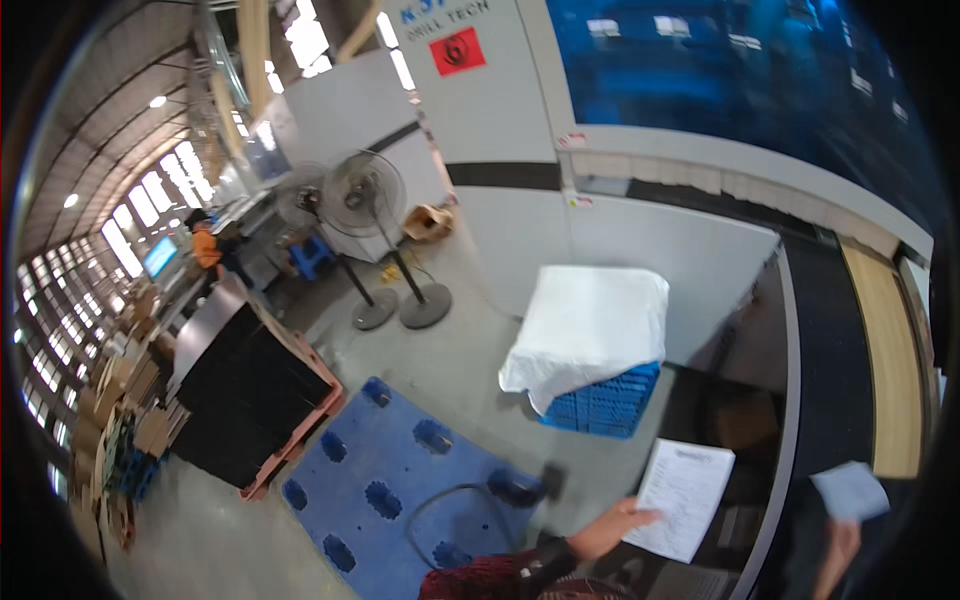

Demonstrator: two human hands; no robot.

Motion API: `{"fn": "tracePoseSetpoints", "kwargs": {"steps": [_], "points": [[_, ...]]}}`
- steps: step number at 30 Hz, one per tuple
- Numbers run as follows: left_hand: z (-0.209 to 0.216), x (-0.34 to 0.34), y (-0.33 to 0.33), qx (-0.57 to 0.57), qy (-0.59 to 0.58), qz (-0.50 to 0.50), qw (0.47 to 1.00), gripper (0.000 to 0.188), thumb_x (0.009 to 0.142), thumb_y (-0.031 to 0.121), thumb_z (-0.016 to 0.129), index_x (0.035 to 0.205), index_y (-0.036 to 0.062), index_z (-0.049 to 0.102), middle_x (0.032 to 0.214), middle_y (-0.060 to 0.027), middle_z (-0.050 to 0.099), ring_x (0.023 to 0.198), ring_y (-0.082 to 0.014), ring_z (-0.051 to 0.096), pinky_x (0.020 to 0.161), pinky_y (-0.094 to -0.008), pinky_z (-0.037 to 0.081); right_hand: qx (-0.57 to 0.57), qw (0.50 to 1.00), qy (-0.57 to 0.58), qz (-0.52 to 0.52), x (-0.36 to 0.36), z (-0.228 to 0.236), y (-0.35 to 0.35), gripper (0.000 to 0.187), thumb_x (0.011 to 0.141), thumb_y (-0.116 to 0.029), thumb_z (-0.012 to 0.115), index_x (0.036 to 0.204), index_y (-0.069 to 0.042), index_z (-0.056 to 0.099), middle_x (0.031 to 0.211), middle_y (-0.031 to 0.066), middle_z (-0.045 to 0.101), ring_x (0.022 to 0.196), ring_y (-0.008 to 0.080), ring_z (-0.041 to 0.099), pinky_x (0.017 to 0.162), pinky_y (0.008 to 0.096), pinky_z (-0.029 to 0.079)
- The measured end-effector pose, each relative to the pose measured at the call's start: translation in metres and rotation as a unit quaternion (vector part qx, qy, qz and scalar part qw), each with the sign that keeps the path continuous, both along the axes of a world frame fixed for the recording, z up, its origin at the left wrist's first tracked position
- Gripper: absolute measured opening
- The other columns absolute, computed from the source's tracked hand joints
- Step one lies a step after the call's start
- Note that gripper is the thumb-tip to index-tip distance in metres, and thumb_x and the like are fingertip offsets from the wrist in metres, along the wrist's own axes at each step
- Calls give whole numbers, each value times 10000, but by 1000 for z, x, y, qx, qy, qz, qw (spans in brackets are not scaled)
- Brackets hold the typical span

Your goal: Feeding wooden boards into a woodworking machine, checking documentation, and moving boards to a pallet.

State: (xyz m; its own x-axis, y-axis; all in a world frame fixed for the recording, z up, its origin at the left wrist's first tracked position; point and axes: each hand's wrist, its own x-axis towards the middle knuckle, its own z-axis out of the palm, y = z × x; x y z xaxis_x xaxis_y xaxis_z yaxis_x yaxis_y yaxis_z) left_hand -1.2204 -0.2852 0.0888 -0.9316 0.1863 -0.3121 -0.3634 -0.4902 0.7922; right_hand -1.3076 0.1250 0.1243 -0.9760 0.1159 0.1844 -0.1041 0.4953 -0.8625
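My left hand comes in from the lower edge in a dark red sleeve with a black cuff. Its thumb and fingers pinch the left edge of a white printed sheet of paper, tilted with its printed face showing. At the lower right, my right hand is raised beside the machine's dark edge. A pale, bluish-white piece sits at its fingertips; blur hides whether it is paper or cloth. The two hands are well apart.
A blue plastic pallet lies on the floor ahead. Beyond it stands a blue crate under a white cover. A large grey machine bounds the right. Pedestal fans, a black stack and a distant person are leftward.
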Motion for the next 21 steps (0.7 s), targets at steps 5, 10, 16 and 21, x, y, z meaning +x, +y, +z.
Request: {"fn": "tracePoseSetpoints", "kwargs": {"steps": [5,10,16,21], "points": [[3,82,-96,-145,45,106,983,268,823,31,497,1067,-56,566,1006,-148,637,844,-230,633,787,-338,487,13,916,-38,398,1,0,-237,102,797,-106,588,807,-7,609,794,42,548,726,154,525,626,306,418],[10,171,-161,24,-35,323,946,287,828,52,506,1091,-53,556,1035,-114,623,912,-197,614,820,-309,472,-291,761,-160,558,41,4,-381,247,800,-82,558,994,62,605,1197,84,499,1066,167,476,901,289,383],[10,236,-219,-24,-2,430,903,350,816,28,458,1148,-63,522,1096,-146,606,977,-239,605,863,-341,471,-310,588,-409,626,62,-20,-455,317,788,-105,554,1026,99,602,1084,138,615,994,192,568,900,288,413],[6,244,-218,19,30,380,924,307,829,19,534,1128,-49,556,1067,-113,625,931,-193,610,834,-308,463,-306,560,-428,640,75,-32,-494,261,798,-93,538,974,84,615,938,93,652,858,137,592,791,251,444]]}}
